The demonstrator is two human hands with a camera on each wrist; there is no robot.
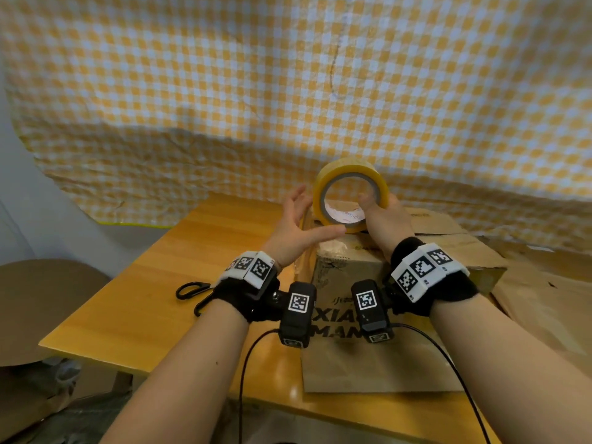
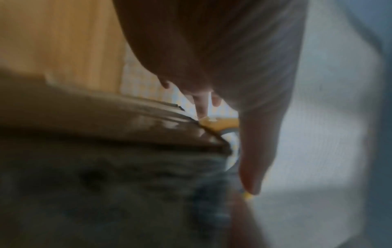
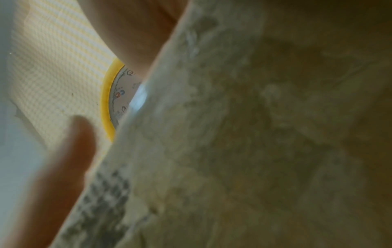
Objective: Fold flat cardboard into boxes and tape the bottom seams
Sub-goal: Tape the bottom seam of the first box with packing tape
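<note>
the right hand [image 1: 382, 213] is holding the tape roll [image 1: 350, 193] upright on top of the cardboard box [image 1: 349, 267], its fingers hooking through the core and curling round the rim, so that grip is closing firmly on the roll. the left hand [image 1: 296, 232] is lying beside the roll with fingers spread and straight, the thumb reaching along the roll's lower edge; it is holding nothing that i can make out, though a pale strip of tape seems to be running down the box's left corner under it. the box is standing on the wooden surface [image 1: 128, 296], near its right side, with more flat cardboard [image 1: 544, 302] lying to its right.

what could go wrong, as i judge it: the left hand is not pinning the box, so pulling tape could be dragging the light box along the surface or tipping it. the loose end could be folding back and sticking to itself or to the fingers. the old tape on the box corner is looking wrinkled, so new tape laid over it may be lifting. the scissors [image 1: 192, 291] are lying behind the left wrist, out of easy reach for cutting, and the wrist cables could be snagging them.
</note>
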